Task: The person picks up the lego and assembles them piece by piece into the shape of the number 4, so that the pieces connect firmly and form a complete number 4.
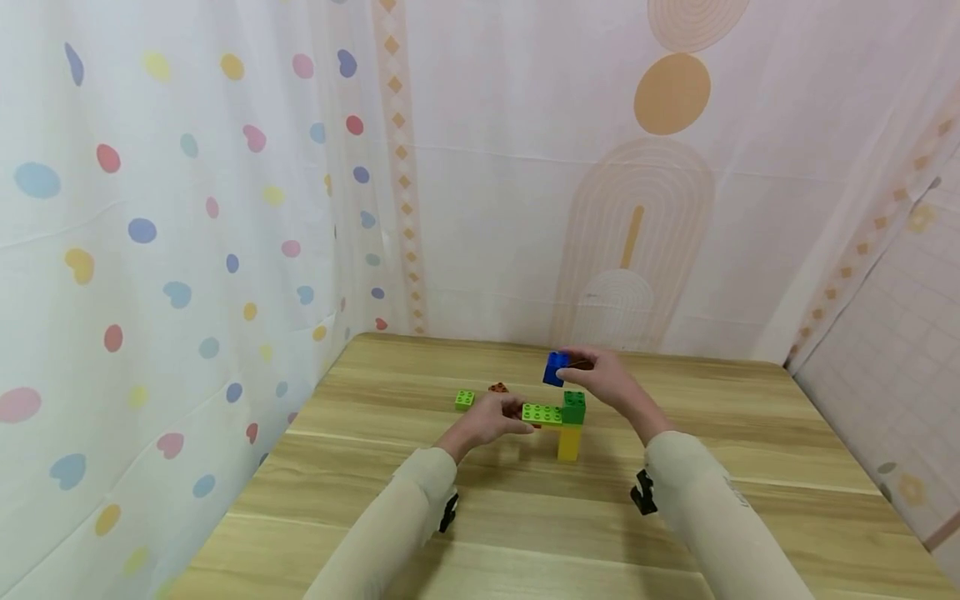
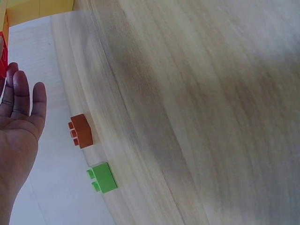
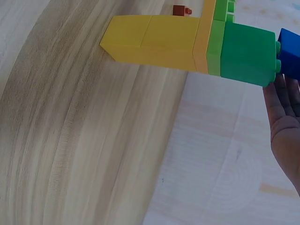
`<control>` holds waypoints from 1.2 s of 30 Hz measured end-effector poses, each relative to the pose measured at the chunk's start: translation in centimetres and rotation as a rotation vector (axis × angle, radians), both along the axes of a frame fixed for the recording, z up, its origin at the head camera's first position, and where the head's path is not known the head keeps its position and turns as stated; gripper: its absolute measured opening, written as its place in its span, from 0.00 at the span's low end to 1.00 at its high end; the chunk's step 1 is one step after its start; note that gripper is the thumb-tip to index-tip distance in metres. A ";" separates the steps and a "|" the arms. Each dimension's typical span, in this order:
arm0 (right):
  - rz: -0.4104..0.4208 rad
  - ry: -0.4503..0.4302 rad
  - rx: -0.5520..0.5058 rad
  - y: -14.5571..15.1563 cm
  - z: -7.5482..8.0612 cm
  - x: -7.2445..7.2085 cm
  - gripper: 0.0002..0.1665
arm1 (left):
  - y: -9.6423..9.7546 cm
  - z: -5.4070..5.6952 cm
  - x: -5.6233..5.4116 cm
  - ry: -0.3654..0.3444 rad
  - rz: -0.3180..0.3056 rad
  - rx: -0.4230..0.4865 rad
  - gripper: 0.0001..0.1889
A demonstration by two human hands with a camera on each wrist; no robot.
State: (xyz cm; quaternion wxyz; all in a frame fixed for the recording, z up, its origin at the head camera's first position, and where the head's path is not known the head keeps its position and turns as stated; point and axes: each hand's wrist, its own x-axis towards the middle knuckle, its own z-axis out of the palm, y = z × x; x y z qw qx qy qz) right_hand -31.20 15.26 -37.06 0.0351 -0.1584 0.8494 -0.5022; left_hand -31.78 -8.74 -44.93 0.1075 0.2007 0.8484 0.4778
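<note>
A blue toy building brick (image 1: 556, 368) is pinched in my right hand (image 1: 603, 381), just above a dark green brick (image 1: 573, 407). That green brick sits on the right end of a long light green brick (image 1: 542, 413). Below it an orange layer (image 3: 202, 42) tops an upright column of yellow bricks (image 1: 569, 442). My left hand (image 1: 491, 419) is at the other end of the long brick, its fingers holding a red brick (image 2: 3, 55) underneath. The thumb of that hand is out of sight in the left wrist view.
A loose light green brick (image 1: 464, 400) and a brown-orange brick (image 1: 498, 387) lie on the wooden table (image 1: 360, 467), left of and behind my left hand. Patterned curtains (image 1: 487, 208) hang behind and beside the table.
</note>
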 end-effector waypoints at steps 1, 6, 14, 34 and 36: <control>0.013 -0.005 -0.002 -0.1 0.0 0.0 0.29 | 0.0 0.0 0.0 0.003 -0.002 -0.006 0.19; 0.061 -0.013 0.016 -0.5 -0.1 0.0 0.27 | 0.0 0.2 0.2 0.015 -0.014 -0.016 0.13; 0.101 -0.020 0.091 -1.3 -0.5 0.0 0.27 | 0.0 0.3 0.3 0.035 -0.037 -0.003 0.07; 0.139 -0.081 0.126 -2.1 -2.2 0.1 0.24 | -0.1 0.3 0.3 0.003 -0.028 0.013 0.16; 0.140 -0.078 0.133 -2.2 -2.3 0.1 0.24 | -0.1 0.3 0.3 0.002 -0.024 0.012 0.16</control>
